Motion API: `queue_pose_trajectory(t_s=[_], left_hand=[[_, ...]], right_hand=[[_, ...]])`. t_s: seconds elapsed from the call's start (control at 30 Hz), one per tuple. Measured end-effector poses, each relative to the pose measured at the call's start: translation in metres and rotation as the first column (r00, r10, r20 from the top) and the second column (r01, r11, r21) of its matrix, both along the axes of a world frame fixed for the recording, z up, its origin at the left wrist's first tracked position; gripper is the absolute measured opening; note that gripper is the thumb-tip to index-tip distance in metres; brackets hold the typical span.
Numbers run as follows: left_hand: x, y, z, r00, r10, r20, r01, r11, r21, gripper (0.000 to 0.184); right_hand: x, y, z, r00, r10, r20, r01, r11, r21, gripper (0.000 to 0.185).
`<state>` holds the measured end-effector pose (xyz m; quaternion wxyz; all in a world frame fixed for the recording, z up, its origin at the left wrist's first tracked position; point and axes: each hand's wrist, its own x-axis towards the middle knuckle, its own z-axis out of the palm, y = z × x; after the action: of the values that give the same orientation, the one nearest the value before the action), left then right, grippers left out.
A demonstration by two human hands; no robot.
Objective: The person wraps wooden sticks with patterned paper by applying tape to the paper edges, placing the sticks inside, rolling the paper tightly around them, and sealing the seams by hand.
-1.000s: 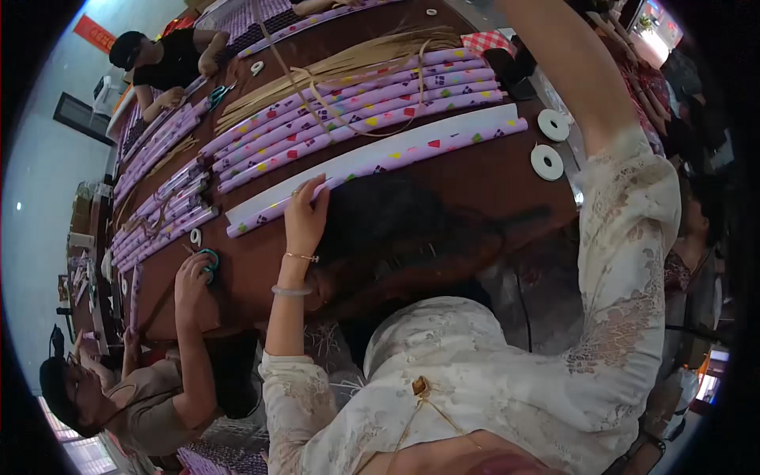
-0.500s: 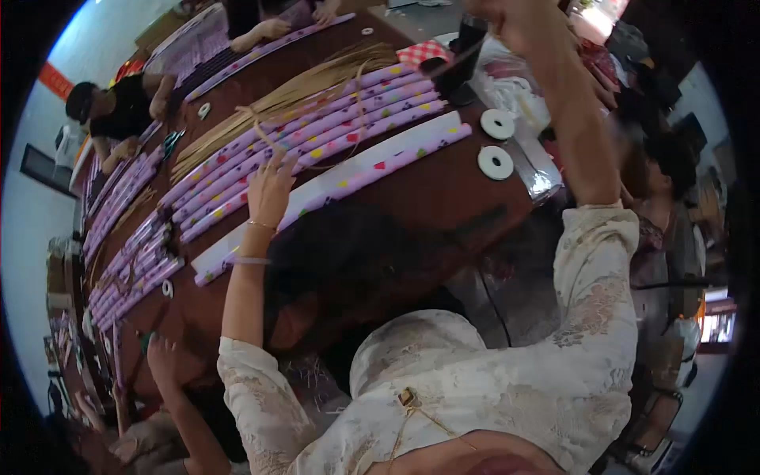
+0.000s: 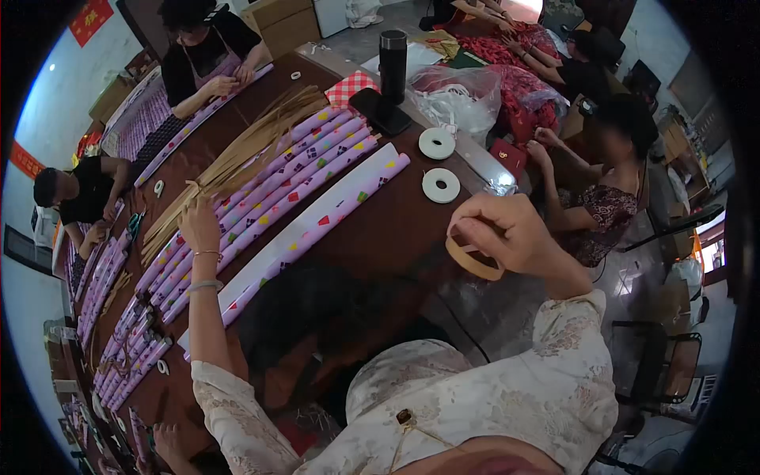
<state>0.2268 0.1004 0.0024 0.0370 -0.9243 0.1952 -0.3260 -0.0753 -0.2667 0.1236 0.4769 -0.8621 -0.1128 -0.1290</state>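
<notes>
My left hand (image 3: 199, 226) reaches over the table, its fingers closed at the near edge of a bundle of long, flat tan strips (image 3: 229, 162). A short curl of tan strip shows at the fingertips. Beside and under this hand lie purple patterned rolls (image 3: 273, 186), side by side. A wider purple and white roll (image 3: 317, 226) lies nearest me. Held up in front of my right shoulder, my right hand (image 3: 507, 229) is closed on a curled tan strip (image 3: 473, 261), which hangs in a loop below the fingers.
Two white tape rolls (image 3: 440, 185) lie at the table's right side. Behind them are a black flask (image 3: 393, 67), a phone (image 3: 380, 112), a checked red cloth (image 3: 351, 89) and a plastic bag (image 3: 463, 99). Several people work around the table, one (image 3: 210, 59) at the far side.
My right hand has come down from high up and now holds a curled strip. My left hand has moved left to the tan bundle. The view has shifted, showing more of the far side.
</notes>
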Motion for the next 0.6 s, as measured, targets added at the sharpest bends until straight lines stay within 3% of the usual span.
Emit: queue_pose_trajectory(t_s=[0.07, 0.1, 0.17, 0.23, 0.3, 0.33, 0.37, 0.4, 0.43, 0.5, 0.57, 0.6], left_hand=[[0.008, 0.006, -0.003, 0.965, 0.080, -0.250, -0.112, 0.987, -0.117, 0.022], [0.008, 0.005, -0.007, 0.966, 0.074, -0.249, -0.107, 0.987, -0.118, 0.022], [0.003, 0.004, -0.016, 0.984, -0.002, -0.181, -0.055, 0.950, -0.309, 0.028], [0.004, 0.007, -0.028, 0.983, -0.005, -0.184, -0.058, 0.941, -0.335, 0.035], [-0.009, 0.001, -0.027, 0.988, -0.153, 0.008, 0.147, 0.926, -0.347, 0.038], [-0.016, -0.004, -0.024, 0.992, -0.105, 0.068, 0.121, 0.947, -0.297, 0.032], [-0.033, -0.016, -0.010, 0.993, -0.101, 0.066, 0.116, 0.948, -0.297, 0.032], [-0.055, -0.033, 0.010, 0.961, -0.242, -0.137, 0.134, 0.834, -0.535, 0.030], [-0.079, -0.049, 0.029, 0.863, -0.415, -0.289, 0.076, 0.673, -0.736, 0.028], [-0.134, -0.079, 0.059, 0.475, -0.781, -0.406, -0.153, 0.382, -0.912, 0.030], [-0.190, -0.102, 0.085, 0.121, -0.959, -0.258, -0.271, 0.218, -0.938, 0.035], [-0.207, -0.106, 0.086, 0.044, -0.974, -0.224, -0.328, 0.197, -0.924, 0.034]], right_hand=[[0.005, 0.005, -0.003, 0.988, 0.018, 0.156, 0.006, 0.989, -0.148, 0.008], [0.008, 0.007, -0.004, 0.972, 0.036, 0.234, 0.018, 0.974, -0.225, 0.008], [0.013, 0.013, -0.004, 0.957, 0.031, 0.289, 0.049, 0.963, -0.264, 0.006], [0.018, 0.019, -0.005, 0.917, 0.065, 0.393, 0.082, 0.934, -0.347, 0.006], [0.019, 0.025, -0.007, 0.924, 0.070, 0.376, 0.070, 0.935, -0.346, 0.007], [0.020, 0.029, -0.007, 0.927, 0.076, 0.367, 0.061, 0.936, -0.348, 0.008], [0.021, 0.032, -0.007, 0.930, 0.080, 0.359, 0.054, 0.936, -0.349, 0.010], [0.023, 0.034, -0.007, 0.930, 0.082, 0.359, 0.051, 0.936, -0.348, 0.010], [0.025, 0.037, -0.007, 0.928, 0.115, 0.356, 0.018, 0.936, -0.350, 0.010], [0.028, 0.044, -0.008, 0.927, 0.156, 0.341, -0.027, 0.934, -0.355, 0.010], [0.034, 0.051, -0.012, 0.937, 0.134, 0.322, -0.009, 0.932, -0.363, 0.010], [0.037, 0.053, -0.013, 0.937, 0.146, 0.318, -0.020, 0.930, -0.367, 0.010]])
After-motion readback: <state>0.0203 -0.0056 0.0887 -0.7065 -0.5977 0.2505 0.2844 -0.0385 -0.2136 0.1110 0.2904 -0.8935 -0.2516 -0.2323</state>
